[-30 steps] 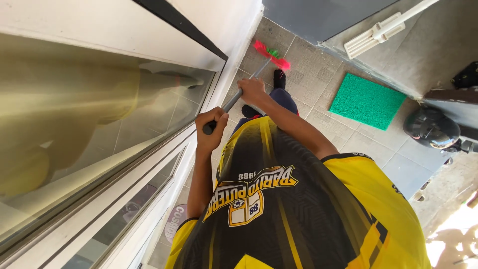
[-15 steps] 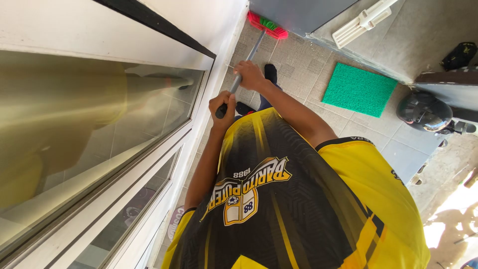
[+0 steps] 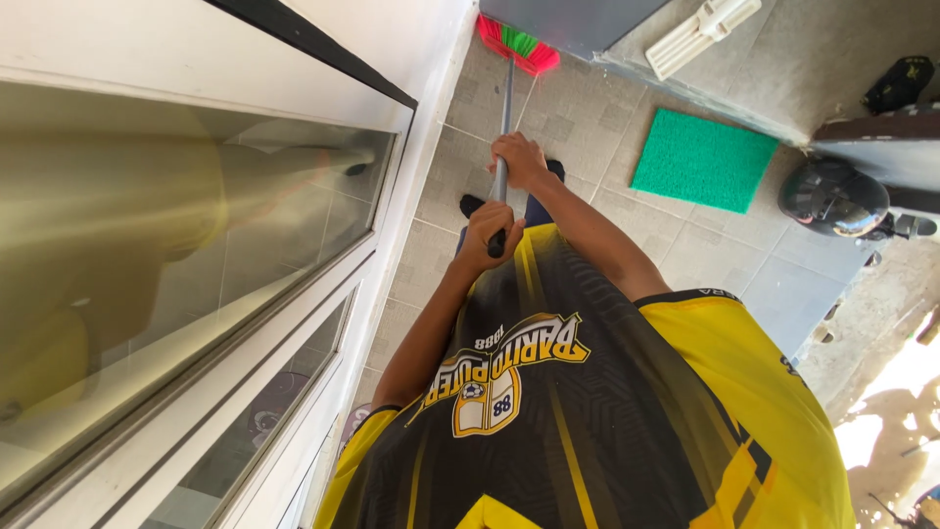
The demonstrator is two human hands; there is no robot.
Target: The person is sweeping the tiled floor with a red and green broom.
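Hands come first, close to the body. The left hand (image 3: 487, 230) is wrapped in a fist round the black-capped top of the long grey metal broom handle (image 3: 503, 137), just in front of the yellow and black shirt (image 3: 578, 411). The right hand (image 3: 519, 160) is curled round the same shaft a little further down, fingers closed over it. The handle runs away from the person to the red and green bristle head (image 3: 517, 45), which rests on the grey tiled floor (image 3: 587, 127) in the corner where the white window frame (image 3: 411, 186) meets the dark grey wall panel (image 3: 578, 20).

Judged from this, the risks are small knocks. A push too far would likely jam the bristles against the panel or frame and scatter dirt back over the tiles. A wide sideways stroke could catch the green textured doormat (image 3: 703, 161) and drag it askew. A white plastic mop head (image 3: 700, 34) leans just beyond the broom and could be toppled. Further right, a dark helmet (image 3: 832, 201) sits well apart.
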